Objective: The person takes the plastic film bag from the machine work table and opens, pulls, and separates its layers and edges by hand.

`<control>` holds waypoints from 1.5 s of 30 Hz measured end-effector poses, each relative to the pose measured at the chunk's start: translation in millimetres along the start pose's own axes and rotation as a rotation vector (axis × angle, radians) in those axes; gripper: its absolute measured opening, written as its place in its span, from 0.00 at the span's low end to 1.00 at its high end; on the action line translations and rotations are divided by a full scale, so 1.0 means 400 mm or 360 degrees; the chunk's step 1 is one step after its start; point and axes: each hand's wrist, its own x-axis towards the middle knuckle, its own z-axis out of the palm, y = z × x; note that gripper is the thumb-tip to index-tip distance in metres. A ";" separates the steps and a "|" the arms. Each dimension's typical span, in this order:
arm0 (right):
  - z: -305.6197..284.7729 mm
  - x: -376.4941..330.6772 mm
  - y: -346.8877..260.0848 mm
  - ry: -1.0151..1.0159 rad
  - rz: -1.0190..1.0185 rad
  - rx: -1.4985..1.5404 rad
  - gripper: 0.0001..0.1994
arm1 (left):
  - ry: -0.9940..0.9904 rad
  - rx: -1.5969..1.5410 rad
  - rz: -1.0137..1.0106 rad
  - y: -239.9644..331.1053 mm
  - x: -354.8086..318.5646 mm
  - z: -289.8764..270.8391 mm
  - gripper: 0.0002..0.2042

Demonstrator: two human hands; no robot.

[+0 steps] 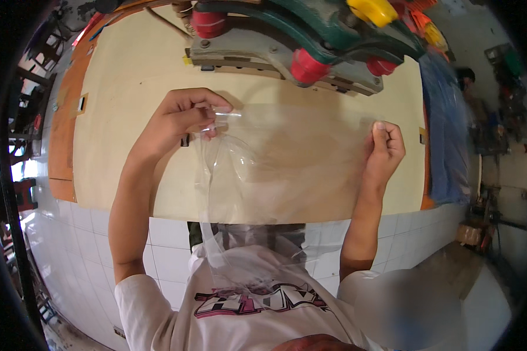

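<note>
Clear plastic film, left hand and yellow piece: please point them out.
Clear plastic film [275, 164], head view: its middle part.
Left hand [180, 120], head view: middle of the hand.
Yellow piece [373, 11], head view: its middle.

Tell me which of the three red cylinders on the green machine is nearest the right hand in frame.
The rightmost red cylinder, almost straight above the right hand; the middle one and left one sit farther left.

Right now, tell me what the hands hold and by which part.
A clear plastic film: the left hand grips it near its upper left corner, the right hand near its upper right corner.
</note>
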 end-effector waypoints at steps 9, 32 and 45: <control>-0.005 -0.007 -0.023 -0.0065 0.0031 -0.0035 0.08 | 0.0051 0.0022 0.0002 -0.016 0.001 -0.006 0.14; -0.002 -0.012 -0.006 -0.0006 -0.0057 0.0064 0.07 | 0.0152 0.0008 -0.0027 -0.005 -0.034 -0.023 0.08; 0.005 -0.014 -0.011 -0.0023 -0.0108 0.0028 0.08 | 0.0335 -0.0139 0.0078 -0.031 -0.052 0.009 0.07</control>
